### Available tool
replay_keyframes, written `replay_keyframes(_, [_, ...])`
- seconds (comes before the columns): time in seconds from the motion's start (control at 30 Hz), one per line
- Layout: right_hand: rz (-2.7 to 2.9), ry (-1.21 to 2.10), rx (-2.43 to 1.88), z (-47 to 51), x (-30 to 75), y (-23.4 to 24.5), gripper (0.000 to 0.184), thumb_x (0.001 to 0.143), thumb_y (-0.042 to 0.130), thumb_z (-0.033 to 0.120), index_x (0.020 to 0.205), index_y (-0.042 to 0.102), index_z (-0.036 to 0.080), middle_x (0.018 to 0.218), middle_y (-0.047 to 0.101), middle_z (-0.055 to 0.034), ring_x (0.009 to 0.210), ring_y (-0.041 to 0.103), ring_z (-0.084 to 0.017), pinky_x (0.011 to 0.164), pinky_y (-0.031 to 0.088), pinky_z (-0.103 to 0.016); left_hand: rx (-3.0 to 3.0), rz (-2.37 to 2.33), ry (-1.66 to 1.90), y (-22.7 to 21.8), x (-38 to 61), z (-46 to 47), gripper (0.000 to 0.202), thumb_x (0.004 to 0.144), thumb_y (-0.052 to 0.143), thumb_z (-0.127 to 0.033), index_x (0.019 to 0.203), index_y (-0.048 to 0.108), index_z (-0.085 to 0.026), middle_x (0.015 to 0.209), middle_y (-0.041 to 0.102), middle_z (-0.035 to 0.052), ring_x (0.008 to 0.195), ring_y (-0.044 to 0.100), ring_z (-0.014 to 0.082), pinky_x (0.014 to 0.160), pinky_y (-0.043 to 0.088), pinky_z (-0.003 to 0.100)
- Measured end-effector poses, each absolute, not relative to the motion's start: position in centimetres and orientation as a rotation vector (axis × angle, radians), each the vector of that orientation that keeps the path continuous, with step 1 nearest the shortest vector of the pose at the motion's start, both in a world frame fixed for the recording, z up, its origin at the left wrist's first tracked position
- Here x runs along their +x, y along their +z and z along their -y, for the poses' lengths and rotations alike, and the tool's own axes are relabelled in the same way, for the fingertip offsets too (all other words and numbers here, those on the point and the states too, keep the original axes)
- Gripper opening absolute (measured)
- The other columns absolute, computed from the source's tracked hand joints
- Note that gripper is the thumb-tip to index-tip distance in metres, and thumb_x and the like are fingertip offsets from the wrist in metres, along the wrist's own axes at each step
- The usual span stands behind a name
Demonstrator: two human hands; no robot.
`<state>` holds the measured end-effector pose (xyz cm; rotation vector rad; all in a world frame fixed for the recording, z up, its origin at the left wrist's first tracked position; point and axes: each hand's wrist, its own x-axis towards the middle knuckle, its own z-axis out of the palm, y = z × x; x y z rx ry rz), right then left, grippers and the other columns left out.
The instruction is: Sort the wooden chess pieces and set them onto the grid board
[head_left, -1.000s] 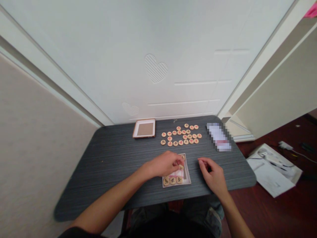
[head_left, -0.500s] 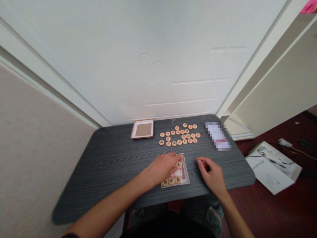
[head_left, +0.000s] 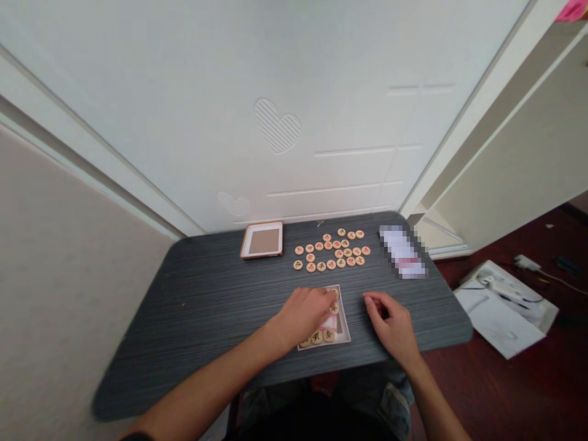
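My left hand reaches over a shallow white box, covering its left part. Its fingers are drawn together at a round wooden xiangqi piece inside the box, near the upper right. More xiangqi pieces with black characters lie along the near side, beside some pink-and-white material. To the right of the box, my right hand rests at the table with its fingers curled in loosely and nothing seen in them.
Several xiangqi pieces with red or black characters lie in uneven rows on the dark table. The box lid sits at the back left. A blurred-out flat object lies right. An open white carton is on the floor.
My left hand has shifted slightly toward me, and its fingers have closed in at the piece in the box. My right hand stays put. The camera view has moved a little.
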<state>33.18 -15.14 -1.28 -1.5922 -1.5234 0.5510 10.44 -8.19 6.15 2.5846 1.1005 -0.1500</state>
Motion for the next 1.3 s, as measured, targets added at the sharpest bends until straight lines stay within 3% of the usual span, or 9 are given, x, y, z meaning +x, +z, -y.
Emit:
replay_keyframes(0.27, [1.548,0.583,-1.570,15.2,33.0,-1.0,0.026,0.097,0.054,0.039,0.100,0.073,0.022,0.084,0.074,-0.0038,0.069,0.066,-0.018,0.065,0.052,-0.028,2.613,-1.075,-0.112,6.0,10.8,7.8,0.006,0.093,0.063,-0.025,0.097,0.060,-0.024,0.099,0.069,0.0047,0.091,0.068,0.0244,0.075,0.050,0.032])
replay_keyframes(0.6, [1.576,0.607,-1.560,15.2,33.0,-0.8,0.023,0.098,0.054,0.036,0.101,0.072,0.022,0.080,0.070,-0.0024,0.066,0.062,-0.017,0.065,0.049,-0.028,2.769,-0.943,0.136,6.6,9.8,6.5,0.041,0.081,0.079,-0.043,0.109,0.059,-0.021,0.126,0.060,0.0086,0.120,0.051,0.0292,0.104,0.040,0.043])
replay_keyframes(0.73, [1.577,0.613,-1.556,15.2,33.0,-1.0,0.023,0.098,0.054,0.035,0.101,0.072,0.022,0.081,0.070,-0.0028,0.067,0.063,-0.017,0.066,0.049,-0.028,2.765,-0.920,0.162,5.2,10.1,5.9,0.051,0.077,0.082,-0.047,0.113,0.058,-0.021,0.121,0.063,0.0083,0.118,0.053,0.0298,0.107,0.037,0.045])
replay_keyframes(0.9, [1.577,0.602,-1.557,15.2,33.0,-1.2,0.022,0.098,0.054,0.035,0.101,0.071,0.022,0.082,0.070,-0.0028,0.068,0.063,-0.018,0.066,0.050,-0.029,2.730,-0.895,0.171,4.2,10.1,5.5,0.042,0.079,0.080,-0.047,0.106,0.059,-0.022,0.107,0.066,0.0058,0.111,0.056,0.0280,0.107,0.036,0.045])
replay_keyframes(1.07, [1.575,0.606,-1.557,15.1,33.0,-1.3,0.022,0.098,0.054,0.035,0.102,0.072,0.023,0.082,0.070,-0.0027,0.068,0.062,-0.017,0.066,0.050,-0.029,2.689,-0.891,0.171,4.8,9.4,5.4,0.045,0.079,0.079,-0.049,0.110,0.058,-0.023,0.111,0.065,0.0061,0.112,0.056,0.0281,0.100,0.039,0.042])
replay_keyframes(1.3, [1.581,0.607,-1.569,15.1,33.0,-1.2,0.023,0.098,0.054,0.037,0.102,0.072,0.023,0.081,0.070,-0.0027,0.067,0.062,-0.017,0.067,0.050,-0.029,2.664,-0.969,0.120,5.4,8.4,4.9,0.027,0.087,0.072,-0.032,0.108,0.058,-0.024,0.109,0.067,0.0038,0.109,0.058,0.0261,0.095,0.040,0.040])
